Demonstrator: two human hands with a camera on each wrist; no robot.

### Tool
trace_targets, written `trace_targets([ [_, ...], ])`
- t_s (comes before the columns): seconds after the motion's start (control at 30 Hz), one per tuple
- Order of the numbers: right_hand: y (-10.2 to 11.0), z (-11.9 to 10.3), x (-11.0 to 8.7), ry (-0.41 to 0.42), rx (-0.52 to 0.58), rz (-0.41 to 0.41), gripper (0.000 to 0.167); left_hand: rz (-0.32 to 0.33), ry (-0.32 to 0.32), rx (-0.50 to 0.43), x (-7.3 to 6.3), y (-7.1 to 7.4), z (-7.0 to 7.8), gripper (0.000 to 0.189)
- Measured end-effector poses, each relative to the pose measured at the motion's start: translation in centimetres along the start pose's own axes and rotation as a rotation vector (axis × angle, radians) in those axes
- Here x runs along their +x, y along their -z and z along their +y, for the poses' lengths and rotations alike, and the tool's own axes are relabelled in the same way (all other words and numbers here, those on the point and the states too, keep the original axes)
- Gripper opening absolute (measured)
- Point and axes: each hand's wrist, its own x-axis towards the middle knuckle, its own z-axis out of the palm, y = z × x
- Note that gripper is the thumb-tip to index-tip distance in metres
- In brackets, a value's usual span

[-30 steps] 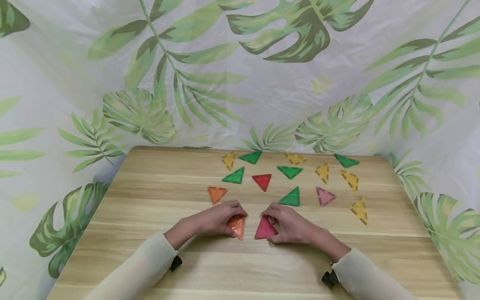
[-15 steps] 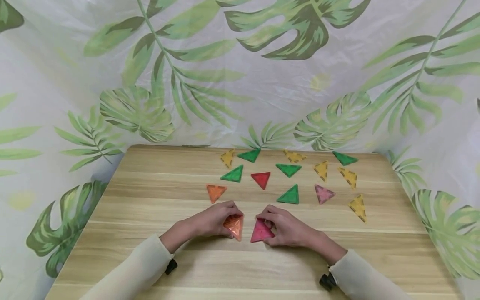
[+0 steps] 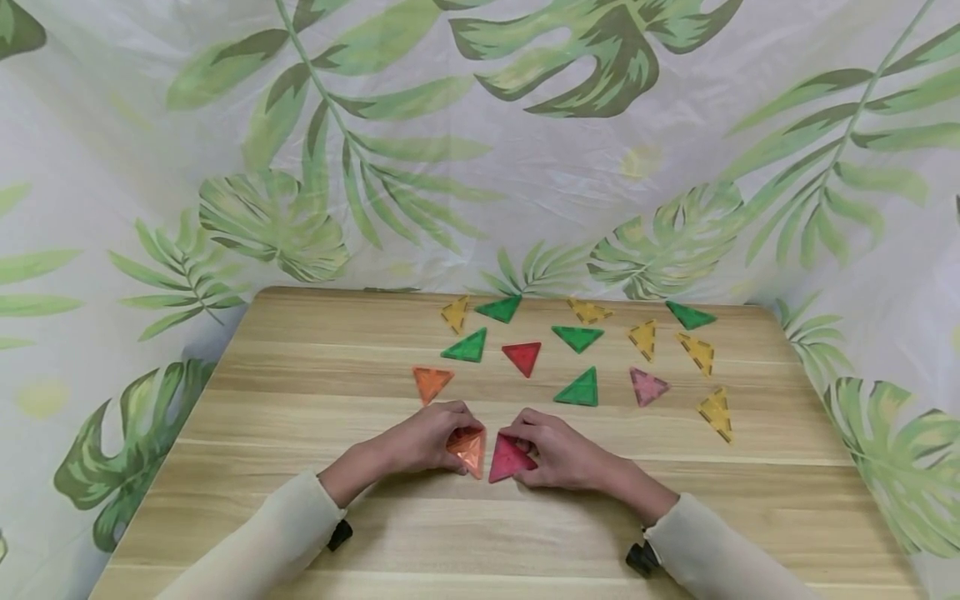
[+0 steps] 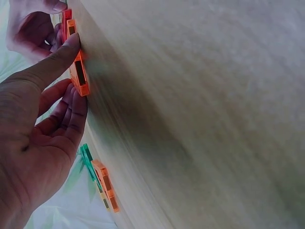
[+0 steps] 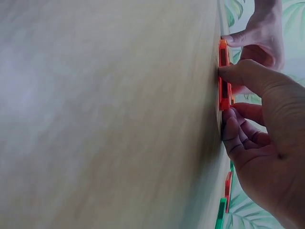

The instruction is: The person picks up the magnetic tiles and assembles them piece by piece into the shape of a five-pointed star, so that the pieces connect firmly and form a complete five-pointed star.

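Note:
In the head view my left hand (image 3: 435, 439) pinches an orange triangular tile (image 3: 471, 452) between thumb and fingers. My right hand (image 3: 558, 452) holds a pinkish-red triangular tile (image 3: 510, 458) the same way. A narrow gap of wood separates the two tiles, which are at the table surface. From the left wrist, the thumb lies along the edge of the orange tile (image 4: 79, 71), fingers on its other side. The right wrist view has the red tile (image 5: 224, 90) between thumb and fingertips. Parts of both tiles are hidden by the fingers.
Behind the hands lie several loose triangular tiles: an orange one (image 3: 432, 383), a red one (image 3: 522, 357), a green one (image 3: 578, 388), a pink one (image 3: 647, 387) and a yellow one (image 3: 716, 413), among others. The wooden table (image 3: 300, 400) backs onto a leaf-patterned cloth (image 3: 420, 183).
My right hand has moved left with the pinkish-red tile, narrowing the gap to the orange tile. The left hand keeps its grip and stays almost in place.

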Motion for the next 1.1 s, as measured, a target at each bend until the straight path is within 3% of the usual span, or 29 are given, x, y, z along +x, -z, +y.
trace_targets([
  [0.27, -0.6, -0.5, 0.8, 0.01, 0.004, 0.046, 0.049, 0.013, 0.001, 0.001, -0.2, 0.0, 0.0, 0.055],
  [0.57, -0.1, -0.2, 1.0, 0.015, -0.005, 0.039, 0.047, 0.015, -0.004, 0.006, -0.6, -0.1, 0.0, 0.054],
  [0.9, 2.8, 2.8, 1.6, -0.048, -0.047, 0.22, 0.052, 0.001, -0.02, 0.023, -0.8, -0.5, 0.2, 0.06],
  [1.1, 3.9, 5.1, 2.7, -0.058, -0.129, 0.35, 0.056, 0.003, -0.043, 0.032, -0.7, -0.7, 0.3, 0.067],
])
